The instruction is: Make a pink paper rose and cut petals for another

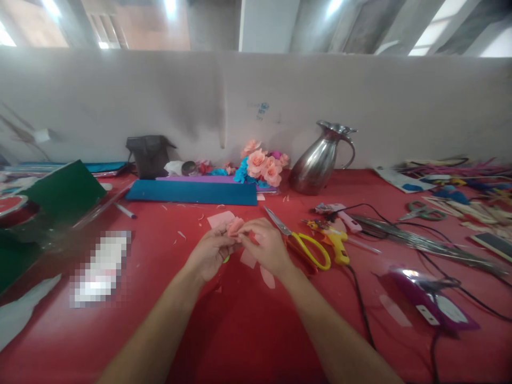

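My left hand (210, 250) and my right hand (266, 242) meet over the middle of the red table. Between their fingertips is a small pink paper flower (235, 226), its petals partly covered by the fingers. Both hands are closed on it. Flat pieces of pink paper lie around the hands: a square sheet (220, 219) behind the left one, and a cut petal (268, 277) below the right wrist. Just right of my right hand rest yellow-handled scissors (308, 248), blades pointing away. A finished bunch of peach paper flowers (262, 165) stands behind.
A yellow glue gun (339, 245) and a pink one (349, 218) lie to the right with trailing cords. Farther right are a purple power strip (434, 304), wires (432, 245) and small green-handled scissors (424, 212). A steel jug (320, 160) and blue paper (192, 193) stand behind; green sheets (66, 192) are left.
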The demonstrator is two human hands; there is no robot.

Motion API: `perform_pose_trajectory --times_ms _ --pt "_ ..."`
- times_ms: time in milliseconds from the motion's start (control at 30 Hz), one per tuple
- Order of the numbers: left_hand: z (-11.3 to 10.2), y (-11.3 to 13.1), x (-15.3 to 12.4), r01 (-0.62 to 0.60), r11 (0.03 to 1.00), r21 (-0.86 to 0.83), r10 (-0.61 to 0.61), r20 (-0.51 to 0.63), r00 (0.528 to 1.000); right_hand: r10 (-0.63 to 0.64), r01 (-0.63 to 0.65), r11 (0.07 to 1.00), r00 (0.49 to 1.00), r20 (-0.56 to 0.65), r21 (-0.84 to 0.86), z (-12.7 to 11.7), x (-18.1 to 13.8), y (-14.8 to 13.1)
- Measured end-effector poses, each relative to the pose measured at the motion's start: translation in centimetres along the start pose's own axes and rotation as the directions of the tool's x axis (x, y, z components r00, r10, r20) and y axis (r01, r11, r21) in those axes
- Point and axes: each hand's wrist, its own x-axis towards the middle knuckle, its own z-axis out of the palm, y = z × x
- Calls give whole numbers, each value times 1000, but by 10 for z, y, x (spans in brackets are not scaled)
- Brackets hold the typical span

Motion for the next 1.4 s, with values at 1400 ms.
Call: perform_pose_trajectory --times_ms 1400 --pt "6 -21 0 -322 807 495 437 -135 889 557 -422 575 830 43 701 14 -4 -8"
